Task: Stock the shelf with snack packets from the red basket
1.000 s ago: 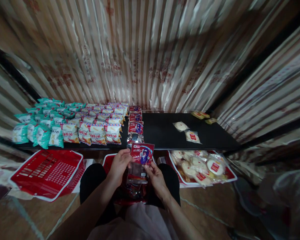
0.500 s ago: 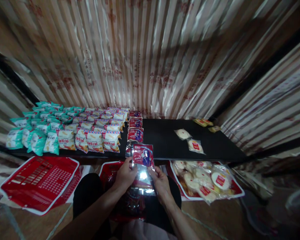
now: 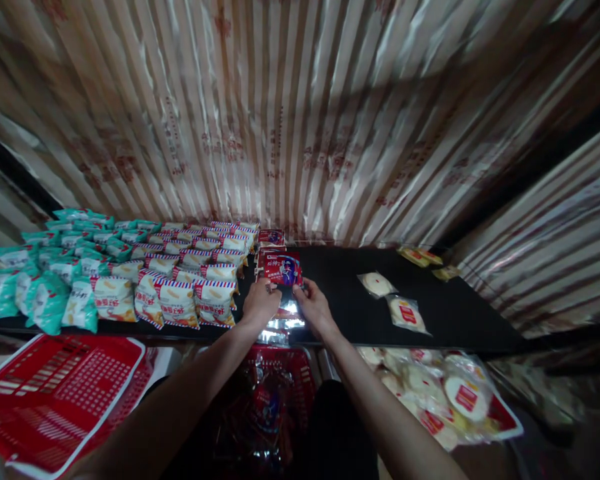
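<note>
Striped curtain [image 3: 300,120] with reddish printed motifs backs a black shelf [image 3: 337,283]. Compared with half a second before, the red packet [image 3: 283,268] has advanced from the shelf's front edge to a position over the shelf, overlapping the row of red packets [image 3: 271,237] and hiding its nearer members; both arms are extended farther forward.

Lettering: the red packet bears "si神1号" in pale type beside a blue-purple figure, with smaller characters below that are illegible. White bags [image 3: 180,303], edged in red and blue stripes, carry large red characters too soft to transcribe surely; teal bags [image 3: 50,303] show dark characters on white panels. Round white packaged pieces [image 3: 409,315] have red labels, unreadable at this scale.

Hands: the left hand [image 3: 263,301], fingers curled, pinches the packet's lower left corner; the right hand [image 3: 314,305] pinches its lower right corner between thumb and fingertips. Glare between the wrists leaves it unclear whether the shiny film there belongs to this packet or to those beneath. Below the shelf, the middle red basket [image 3: 306,375] contains similar glossy packets.
</note>
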The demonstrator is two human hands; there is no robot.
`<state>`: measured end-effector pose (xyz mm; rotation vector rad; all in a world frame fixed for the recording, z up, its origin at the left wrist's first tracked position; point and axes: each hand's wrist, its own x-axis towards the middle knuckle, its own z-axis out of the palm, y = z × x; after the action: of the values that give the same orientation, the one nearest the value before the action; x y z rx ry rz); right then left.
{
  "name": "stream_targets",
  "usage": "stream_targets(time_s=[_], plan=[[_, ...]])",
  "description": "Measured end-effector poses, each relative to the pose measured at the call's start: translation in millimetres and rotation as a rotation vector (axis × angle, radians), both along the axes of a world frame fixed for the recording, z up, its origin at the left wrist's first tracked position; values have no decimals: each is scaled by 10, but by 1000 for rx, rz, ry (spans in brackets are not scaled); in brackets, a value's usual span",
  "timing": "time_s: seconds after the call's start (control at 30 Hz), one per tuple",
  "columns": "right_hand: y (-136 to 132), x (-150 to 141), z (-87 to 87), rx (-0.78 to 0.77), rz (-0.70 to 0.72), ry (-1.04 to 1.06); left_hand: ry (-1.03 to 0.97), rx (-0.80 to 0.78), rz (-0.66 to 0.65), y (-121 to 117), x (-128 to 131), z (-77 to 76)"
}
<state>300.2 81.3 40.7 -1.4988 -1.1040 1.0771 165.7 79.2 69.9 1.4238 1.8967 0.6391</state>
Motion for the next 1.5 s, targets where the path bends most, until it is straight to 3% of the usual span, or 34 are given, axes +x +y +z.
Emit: stream_targets(time_s=[0.27, 0.47, 0.67, 1.1, 1.33, 1.5], plan=[[856, -57, -29, 54, 55, -322, 100, -23, 25, 730, 95, 87], [1322, -117, -76, 45, 42, -440, 181, -44, 35, 1046, 171, 119], [1657, -132, -108, 17, 99, -585, 262, -9, 17, 1272, 224, 2], [2086, -225, -160, 7, 151, -817, 433, 216, -8, 1355, 297, -236], [2093, -283, -199, 7, 154, -956, 395, 195, -46, 1368, 327, -383], [2032, -276, -202, 39, 151, -1045, 381, 177, -56, 1372, 324, -394]])
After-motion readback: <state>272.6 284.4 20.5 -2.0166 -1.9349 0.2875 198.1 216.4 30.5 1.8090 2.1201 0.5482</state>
